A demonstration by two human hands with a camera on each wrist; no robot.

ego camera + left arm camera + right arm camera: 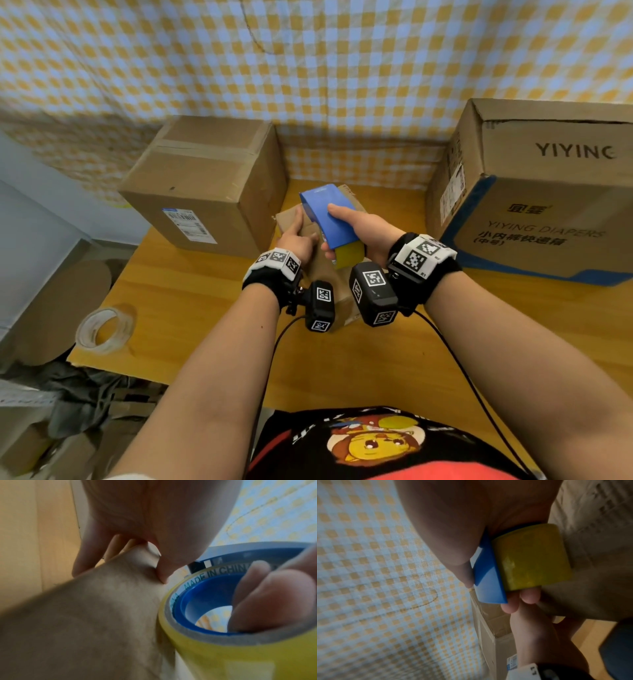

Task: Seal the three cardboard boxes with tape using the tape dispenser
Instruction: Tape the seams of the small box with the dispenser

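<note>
A small cardboard box (291,219) (85,615) (599,581) lies at the middle of the table between two larger ones. My left hand (296,240) (154,513) holds its left edge, thumb on the near face and fingers over the far side. My right hand (363,226) (453,520) grips a blue tape dispenser (329,212) (240,551) (488,585), fingers hooked through the core of its yellow tape roll (349,255) (214,655) (532,558). The dispenser sits tilted over the small box top. A taped brown box (205,181) stands back left. A large printed box (534,192) stands at the right.
A spare roll of clear tape (104,329) lies near the table's front left corner. The wooden table (342,359) ends at a checked cloth wall behind. Cardboard scraps and dark cloth lie on the floor at the left. Cables run from both wrists toward my body.
</note>
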